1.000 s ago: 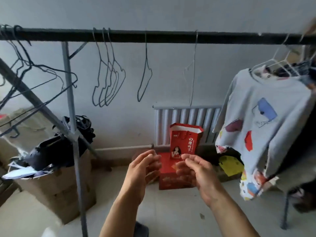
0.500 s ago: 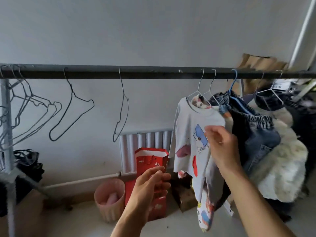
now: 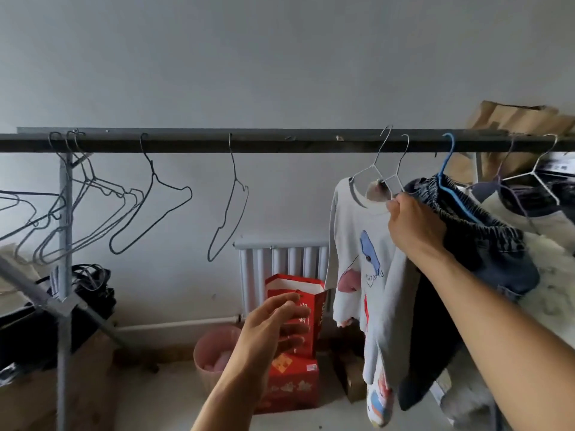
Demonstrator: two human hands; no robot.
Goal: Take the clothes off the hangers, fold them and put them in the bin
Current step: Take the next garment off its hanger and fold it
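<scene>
Under the rail (image 3: 280, 144), the widest open stretch lies between the single empty wire hanger (image 3: 228, 206) and the white printed shirt (image 3: 357, 244). The left hand (image 3: 273, 328) hovers below this gap with relaxed fingers. To the right of the shirt there is almost no room: the dark denim garment (image 3: 485, 241) hangs against it, and the right hand (image 3: 413, 225) grips the shirt at its collar between them. Further left, more empty hangers (image 3: 87, 206) and the rack post (image 3: 65, 244) crowd the rail.

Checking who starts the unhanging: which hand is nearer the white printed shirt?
Right. The right hand grips the white shirt at its neckline; the left hand hovers open, lower and to its left, apart.
</scene>
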